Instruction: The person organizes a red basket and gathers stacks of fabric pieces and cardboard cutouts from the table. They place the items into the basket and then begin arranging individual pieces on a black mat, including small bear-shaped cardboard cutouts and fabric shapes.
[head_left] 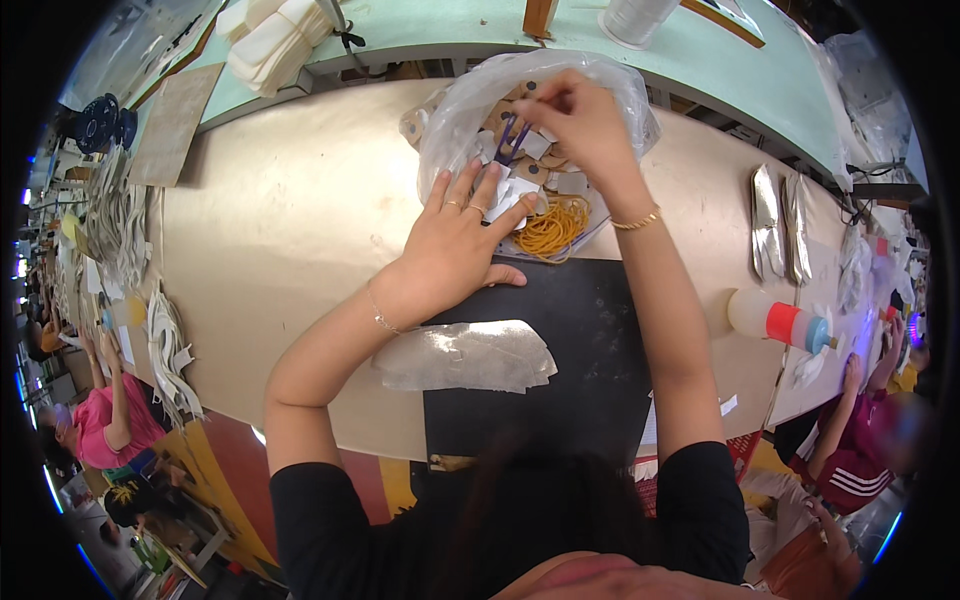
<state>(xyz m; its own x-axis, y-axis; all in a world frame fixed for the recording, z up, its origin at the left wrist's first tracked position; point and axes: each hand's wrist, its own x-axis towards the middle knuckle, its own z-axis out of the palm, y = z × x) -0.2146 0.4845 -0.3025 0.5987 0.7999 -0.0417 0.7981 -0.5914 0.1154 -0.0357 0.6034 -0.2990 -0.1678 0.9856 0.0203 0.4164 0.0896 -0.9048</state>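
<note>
A clear plastic bag (610, 75) stands open at the far middle of the table, full of tan pieces with dark dots (532, 170) and white and grey slips. My left hand (440, 235) lies with fingers spread over white slips (515, 192) at the bag's near side. Inside the bag, my right hand (588, 120) has its fingers pinched together; what they hold, if anything, is hidden. Close by its fingertips is a purple two-pronged tool (511, 142). A bundle of yellow rubber bands (550, 230) rests at the bag's near edge.
Silvery cut pieces (465, 355) lie beside a black mat (590, 340). At right are a bottle with a blue cap (780, 318) and shiny shoe-shaped pieces (780, 225). Strips (170, 350) hang at the left edge. Other people (120, 420) work on both sides.
</note>
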